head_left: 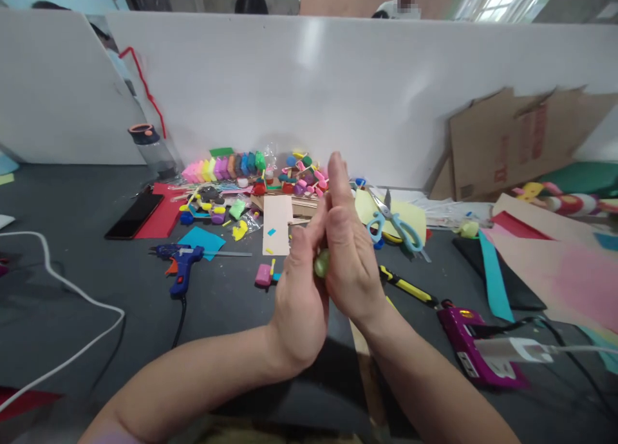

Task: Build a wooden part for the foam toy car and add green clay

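Left hand [300, 302]: is pressing its open palm against a green lump [321, 264].
Right hand [351, 260]: is pressing from the opposite side, fingers pointing upward.
Green lump: is sitting between both palms, mid-frame, partly hidden.
Glue gun [181, 267]: is lying on the counter [226, 309], left of center.

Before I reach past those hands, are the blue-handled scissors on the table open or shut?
Open: the scissors lie with their two handle loops spread well apart and their blades parted beyond the pivot.
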A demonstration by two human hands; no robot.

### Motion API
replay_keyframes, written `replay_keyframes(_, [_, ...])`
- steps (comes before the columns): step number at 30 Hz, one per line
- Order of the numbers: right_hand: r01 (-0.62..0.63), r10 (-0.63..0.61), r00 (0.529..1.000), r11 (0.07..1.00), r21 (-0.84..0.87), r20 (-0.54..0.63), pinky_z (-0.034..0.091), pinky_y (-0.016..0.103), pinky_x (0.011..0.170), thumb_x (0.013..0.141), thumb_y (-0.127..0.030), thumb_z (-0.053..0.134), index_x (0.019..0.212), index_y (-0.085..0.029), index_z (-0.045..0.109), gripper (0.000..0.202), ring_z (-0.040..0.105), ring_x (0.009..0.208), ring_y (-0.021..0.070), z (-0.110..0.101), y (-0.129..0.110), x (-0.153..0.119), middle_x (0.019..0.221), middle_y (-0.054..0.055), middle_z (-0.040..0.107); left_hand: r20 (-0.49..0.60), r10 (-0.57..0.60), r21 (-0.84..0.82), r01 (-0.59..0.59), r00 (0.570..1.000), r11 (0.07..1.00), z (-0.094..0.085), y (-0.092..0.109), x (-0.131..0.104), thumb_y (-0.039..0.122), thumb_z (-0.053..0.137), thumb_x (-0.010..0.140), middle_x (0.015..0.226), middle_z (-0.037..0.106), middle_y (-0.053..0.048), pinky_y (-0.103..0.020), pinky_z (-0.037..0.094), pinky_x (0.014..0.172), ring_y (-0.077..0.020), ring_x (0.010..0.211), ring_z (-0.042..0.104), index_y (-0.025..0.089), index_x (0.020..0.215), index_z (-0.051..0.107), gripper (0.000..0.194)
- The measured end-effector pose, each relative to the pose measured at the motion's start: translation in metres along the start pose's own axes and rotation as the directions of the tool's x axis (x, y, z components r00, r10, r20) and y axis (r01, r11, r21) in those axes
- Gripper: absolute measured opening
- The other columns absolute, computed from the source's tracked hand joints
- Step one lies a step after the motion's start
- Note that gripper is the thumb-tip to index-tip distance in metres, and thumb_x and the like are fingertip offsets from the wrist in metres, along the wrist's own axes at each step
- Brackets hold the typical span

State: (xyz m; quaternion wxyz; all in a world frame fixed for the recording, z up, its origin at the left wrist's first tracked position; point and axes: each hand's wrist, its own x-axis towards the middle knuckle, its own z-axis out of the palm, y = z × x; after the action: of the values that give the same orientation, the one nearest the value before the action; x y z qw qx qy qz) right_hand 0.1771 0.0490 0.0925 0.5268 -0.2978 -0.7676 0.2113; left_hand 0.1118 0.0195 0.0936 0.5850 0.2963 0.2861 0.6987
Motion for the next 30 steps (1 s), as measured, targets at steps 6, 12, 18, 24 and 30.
replay_keyframes(6, [0.008,-0.03,0.961,0.997,0.081,0.274,0.007,0.047,0.13,0.106,-0.051,0.024,0.162,-0.023,0.017,0.062,0.003,0.157,0.0189,-0.005,-0.004,-0.002,0.171,-0.001,0.01,0.072,0.107,-0.016,-0.106,0.992,0.994,-0.005,-0.002,0.005,0.058,0.027,0.103,0.155,0.049,0.009,-0.037,0.017,0.129,-0.0187,0.155,0.02,0.036,0.135,0.062,0.052])
replay_keyframes(12, [-0.085,0.087,0.987,0.996,-0.023,0.132,0.001,0.049,0.129,0.103,-0.059,0.021,0.162,-0.031,0.011,0.066,-0.003,0.157,0.0189,-0.01,0.002,0.005,0.171,-0.006,0.004,0.055,0.021,-0.057,-0.018,0.998,0.998,0.001,0.002,0.005,0.055,0.031,0.103,0.153,0.052,0.007,-0.037,0.015,0.129,-0.0192,0.156,0.016,0.031,0.132,0.066,0.051])
replay_keyframes(18, [-0.124,0.111,0.975,0.991,0.057,0.191,0.007,0.045,0.129,0.101,-0.064,0.014,0.162,-0.027,0.013,0.071,0.002,0.156,0.0164,-0.011,-0.007,0.003,0.17,-0.006,0.008,0.071,0.08,0.037,-0.082,0.994,0.996,0.0,0.006,0.004,0.047,0.037,0.104,0.159,0.041,0.014,-0.029,0.012,0.129,-0.015,0.156,0.019,0.037,0.14,0.057,0.043])
replay_keyframes(24, [-0.148,0.106,0.952,0.981,0.127,0.286,0.018,0.04,0.128,0.099,-0.069,0.02,0.163,-0.02,0.004,0.082,0.005,0.156,0.0184,-0.005,-0.001,-0.001,0.17,-0.001,0.003,0.029,0.278,0.083,-0.279,0.96,0.957,0.004,0.015,0.002,0.059,0.014,0.102,0.159,0.043,0.01,-0.022,0.019,0.126,-0.0121,0.155,0.021,0.03,0.136,0.062,0.065])
replay_keyframes(30, [-0.207,0.206,0.978,0.978,0.034,0.032,0.024,0.047,0.127,0.102,-0.048,-0.01,0.162,-0.03,0.0,0.064,0.008,0.155,0.0155,-0.009,-0.003,-0.004,0.171,-0.003,0.011,0.25,0.155,0.094,-0.184,0.956,0.978,0.0,-0.005,-0.014,0.077,0.046,0.086,0.162,0.035,0.017,-0.034,0.008,0.13,-0.0243,0.157,0.006,0.042,0.146,0.05,0.069])
